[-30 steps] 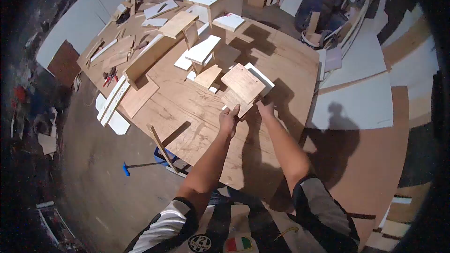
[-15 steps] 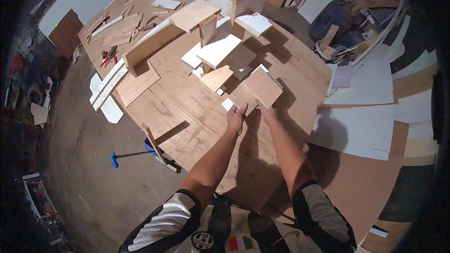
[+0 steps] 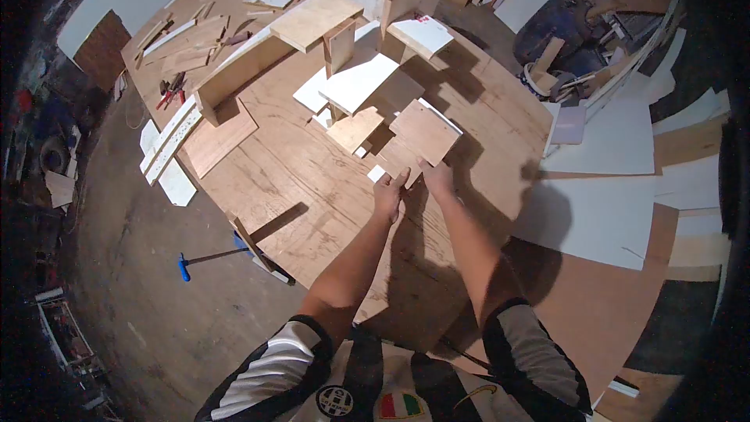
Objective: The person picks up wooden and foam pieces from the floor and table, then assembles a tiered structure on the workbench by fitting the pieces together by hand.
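Wooden piece [image 3: 426, 131], brown-faced, stepped in outline, a white edge showing along its far right side: one, lying toward the right half of the plywood worktop [image 3: 320, 160], directly before the wearer; whether its underside is touching the worktop, cannot be told. Left hand [image 3: 388, 195]: gripping the near edge of that piece, thumb lying along the top, fingers closing from the side and partly hidden beneath. Right hand [image 3: 437, 179]: gripping the same piece at its near right edge, thumb pressing near the rim, the other fingers curling mostly out of sight; the two hands are standing close together, apart from each other. Small white block [image 3: 376, 173]: showing just beside the left hand, at the piece's left edge. Tan offcut [image 3: 355, 130], slant-edged: sitting left of the held piece. White-topped board [image 3: 361, 83]: standing raised beyond the offcut. Pale wooden board [image 3: 316, 20]: lying flat on an upright support, farther off. Long board [image 3: 248, 69]: standing on edge toward the left. Reddish-brown panel [image 3: 224, 139]: lying flat near that board's closer end. Red-handled pliers [image 3: 171, 97]: resting near the left edge of the worktop. Blue-handled tool [image 3: 184, 267]: projecting beyond the worktop's near left edge.
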`<action>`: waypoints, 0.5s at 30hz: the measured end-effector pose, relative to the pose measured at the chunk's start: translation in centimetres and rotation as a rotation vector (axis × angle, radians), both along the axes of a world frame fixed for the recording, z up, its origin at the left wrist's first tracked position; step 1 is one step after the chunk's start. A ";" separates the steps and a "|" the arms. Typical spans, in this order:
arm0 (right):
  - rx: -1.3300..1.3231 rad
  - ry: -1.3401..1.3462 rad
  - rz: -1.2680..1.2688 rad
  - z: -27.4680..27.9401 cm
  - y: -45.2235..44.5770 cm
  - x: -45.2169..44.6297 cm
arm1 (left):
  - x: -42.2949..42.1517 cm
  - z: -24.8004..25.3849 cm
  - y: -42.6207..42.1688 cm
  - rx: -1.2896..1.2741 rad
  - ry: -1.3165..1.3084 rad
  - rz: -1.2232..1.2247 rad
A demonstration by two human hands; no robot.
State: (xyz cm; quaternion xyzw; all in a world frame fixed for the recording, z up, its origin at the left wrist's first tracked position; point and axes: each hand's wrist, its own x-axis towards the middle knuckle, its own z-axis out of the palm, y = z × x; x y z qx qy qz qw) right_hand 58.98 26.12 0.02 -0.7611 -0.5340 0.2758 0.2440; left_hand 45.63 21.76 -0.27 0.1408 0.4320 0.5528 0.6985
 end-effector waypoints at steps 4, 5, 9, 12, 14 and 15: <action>0.083 0.020 0.000 -0.1 0.0 -0.2 | -0.1 -0.9 0.0 -0.023 0.023 0.010; 0.085 0.022 -0.003 -0.2 -0.1 -0.1 | -0.3 -1.6 0.1 -0.022 0.051 -0.036; 0.102 0.059 0.023 1.3 -1.3 0.1 | -1.0 -2.0 -0.5 -0.005 0.013 -0.118; 0.200 0.151 0.009 -0.2 -3.0 0.1 | -1.3 -0.7 -1.8 -0.024 -0.016 -0.078; 0.226 0.180 -0.054 -0.1 -4.8 -0.2 | -1.8 -1.5 -2.7 -0.035 -0.036 -0.074; 0.234 0.186 -0.055 0.5 -5.7 -0.5 | -2.1 -0.8 -3.4 -0.063 -0.060 -0.065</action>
